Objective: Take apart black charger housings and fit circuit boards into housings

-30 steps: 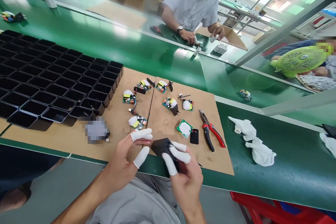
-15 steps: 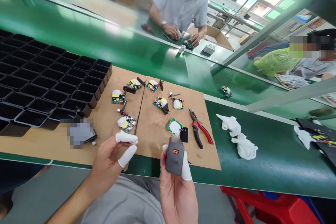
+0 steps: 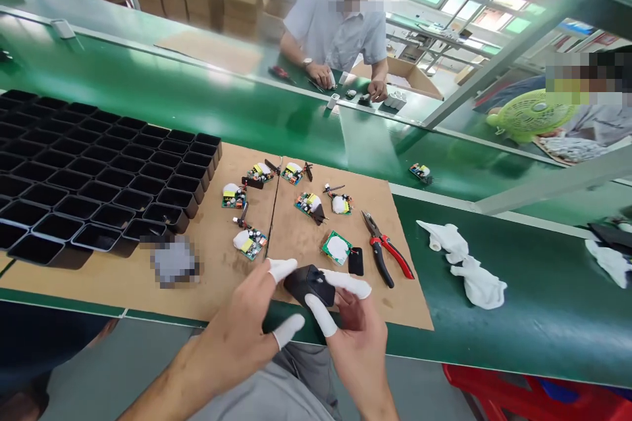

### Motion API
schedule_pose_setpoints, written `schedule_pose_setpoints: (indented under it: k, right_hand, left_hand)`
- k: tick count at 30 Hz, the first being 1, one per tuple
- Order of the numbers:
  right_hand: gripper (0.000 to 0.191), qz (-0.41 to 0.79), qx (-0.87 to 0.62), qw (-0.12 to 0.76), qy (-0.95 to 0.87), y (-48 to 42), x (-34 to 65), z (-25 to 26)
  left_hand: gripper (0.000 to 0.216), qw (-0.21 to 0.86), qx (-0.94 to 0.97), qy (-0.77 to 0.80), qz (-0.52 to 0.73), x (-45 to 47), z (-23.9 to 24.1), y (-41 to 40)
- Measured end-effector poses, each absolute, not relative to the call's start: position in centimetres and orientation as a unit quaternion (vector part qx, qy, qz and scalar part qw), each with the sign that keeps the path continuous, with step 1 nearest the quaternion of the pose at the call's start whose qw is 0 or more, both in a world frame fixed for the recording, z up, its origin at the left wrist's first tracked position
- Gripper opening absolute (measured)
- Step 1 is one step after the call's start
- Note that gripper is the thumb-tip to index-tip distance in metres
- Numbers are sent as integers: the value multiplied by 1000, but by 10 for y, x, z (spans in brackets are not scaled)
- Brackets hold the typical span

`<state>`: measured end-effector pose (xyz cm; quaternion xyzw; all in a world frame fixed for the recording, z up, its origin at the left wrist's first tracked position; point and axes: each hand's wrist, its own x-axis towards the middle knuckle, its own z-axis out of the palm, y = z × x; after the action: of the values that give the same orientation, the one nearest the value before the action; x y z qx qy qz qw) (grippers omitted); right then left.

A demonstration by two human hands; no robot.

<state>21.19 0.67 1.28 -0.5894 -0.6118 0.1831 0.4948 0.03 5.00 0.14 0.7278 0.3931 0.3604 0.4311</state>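
Note:
Both of my hands meet over the near edge of the cardboard sheet (image 3: 207, 237). My right hand (image 3: 353, 335) wears white finger cots and pinches a small black charger housing (image 3: 309, 281) between thumb and forefinger. My left hand (image 3: 247, 332), also in finger cots, touches the housing's left side with its forefinger tip, the thumb held apart below. Several small green circuit boards (image 3: 249, 241) with white parts lie on the cardboard just beyond my hands. A green board with a white pad (image 3: 336, 248) and a small black cover (image 3: 355, 261) lie right of the housing.
A black tray of square cells (image 3: 99, 177) fills the left. Red-handled pliers (image 3: 385, 253) and crumpled white gloves (image 3: 464, 263) lie to the right on the green belt (image 3: 518, 316). Across the belt a person handles small parts; a green fan (image 3: 528, 115) stands far right.
My right hand has tipped the housing from upright, orange port facing me, down to flat. My left forefinger has come in against it. The view has shifted slightly.

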Motion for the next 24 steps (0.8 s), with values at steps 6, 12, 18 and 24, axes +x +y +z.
schedule_pose_setpoints:
  k: [6,12,18,24]
  right_hand:
    - [33,344,-504,465,-642,55,242,59]
    - [17,326,-475,470,-669,145,268,99]
    - [31,356,-503,453,-644,229,292,92]
    - [34,344,-515,436,-653,289,320,74]
  left_hand:
    - [22,499,734,323,330,25,57,111]
    - [23,451,779,294,323,51,83,200]
    - [27,425,798,318,286,78,75,292]
    - [35,408,829,314,218,111,61,366]
